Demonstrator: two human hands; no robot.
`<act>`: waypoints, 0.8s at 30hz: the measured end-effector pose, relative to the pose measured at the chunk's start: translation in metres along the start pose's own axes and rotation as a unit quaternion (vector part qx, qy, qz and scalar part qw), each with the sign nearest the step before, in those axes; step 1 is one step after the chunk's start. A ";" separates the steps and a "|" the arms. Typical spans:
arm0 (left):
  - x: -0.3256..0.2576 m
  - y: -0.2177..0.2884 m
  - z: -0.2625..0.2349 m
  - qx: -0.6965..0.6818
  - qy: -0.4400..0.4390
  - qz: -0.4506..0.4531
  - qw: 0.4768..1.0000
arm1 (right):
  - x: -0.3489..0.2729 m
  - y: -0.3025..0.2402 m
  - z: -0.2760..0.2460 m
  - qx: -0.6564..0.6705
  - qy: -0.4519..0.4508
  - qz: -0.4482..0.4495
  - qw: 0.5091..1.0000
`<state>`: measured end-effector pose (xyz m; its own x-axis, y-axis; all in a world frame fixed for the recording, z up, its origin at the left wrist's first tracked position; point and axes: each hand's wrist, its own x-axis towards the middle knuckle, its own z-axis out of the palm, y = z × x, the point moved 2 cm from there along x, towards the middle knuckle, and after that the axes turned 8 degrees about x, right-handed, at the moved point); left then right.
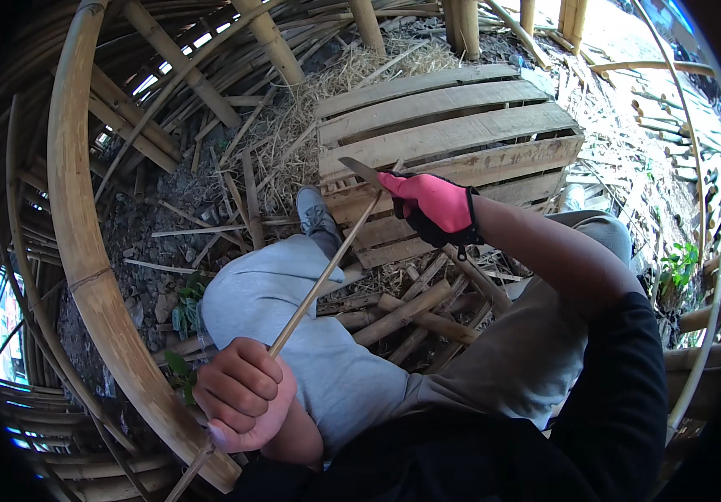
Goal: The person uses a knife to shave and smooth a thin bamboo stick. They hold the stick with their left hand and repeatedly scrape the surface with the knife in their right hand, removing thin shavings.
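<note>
Left hand (245,395): at 7 o'clock, bare, its fingers curled into a full fist around the bamboo stick, leaving no visible gap; the thumb lies along the lower side of the grip.
Bamboo stick (323,280): thin and pale, slanting from the left fist toward 1 o'clock, over the person's left leg and up to the knife; its lower end sticks out of the fist toward 7 o'clock.
Right hand (434,207): at 2 o'clock, in a pink-and-black glove, clenched on the knife, the handle hidden inside the fingers.
Knife (362,171): near 12 o'clock, blade bare and tip pointing to 10 o'clock, held right where the stick meets the glove; whether the edge touches the stick, or the gloved fingers also pinch it, I cannot tell.
Slatted wooden pallet (448,117): at 1 o'clock, lying beyond the gloved hand.
Grey trousers (272,289): knees bent apart, one toward 9 o'clock and the other toward 3.
Shoe (317,213): grey, at 10 o'clock, just beside the pallet.
Cut bamboo pieces (406,314): crossing one another on the ground between the legs, at 5 o'clock.
Thick bamboo pole (84,192): arching in the fisheye view from 11 through 9 to 7 o'clock, passing close by the left fist.
Straw (293,159): strewn at 11 o'clock, beside the pallet.
</note>
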<state>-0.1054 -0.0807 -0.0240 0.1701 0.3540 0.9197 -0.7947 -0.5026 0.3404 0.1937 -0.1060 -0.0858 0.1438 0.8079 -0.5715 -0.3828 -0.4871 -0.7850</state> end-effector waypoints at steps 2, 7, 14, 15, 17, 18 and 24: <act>0.004 -0.004 -0.004 -0.005 -0.010 0.000 1.000 | 0.008 0.003 -0.006 -0.018 0.018 -0.026 0.999; 0.004 -0.005 -0.001 -0.003 -0.020 0.011 1.000 | 0.009 0.006 -0.009 0.023 0.006 -0.028 0.999; 0.002 -0.002 -0.004 -0.013 -0.022 0.000 1.000 | 0.004 0.006 -0.010 0.018 -0.020 0.010 1.000; 0.003 -0.001 -0.004 -0.019 -0.021 -0.004 1.000 | 0.004 0.009 -0.008 0.007 -0.002 0.011 1.000; 0.002 -0.004 -0.003 -0.007 -0.018 -0.004 1.000 | 0.004 0.007 -0.002 0.039 0.008 -0.016 0.999; 0.001 -0.005 -0.002 -0.001 -0.018 -0.002 1.000 | 0.003 0.006 0.000 0.053 0.011 -0.031 0.998; 0.000 -0.006 -0.001 0.005 -0.026 0.001 1.000 | 0.005 -0.002 -0.011 0.010 0.036 -0.026 0.999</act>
<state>-0.1015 -0.0765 -0.0258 0.1982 0.3123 0.9291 -0.7895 -0.5109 0.3401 0.2047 -0.1048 -0.0897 0.2283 0.8056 -0.5466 -0.3916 -0.4381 -0.8092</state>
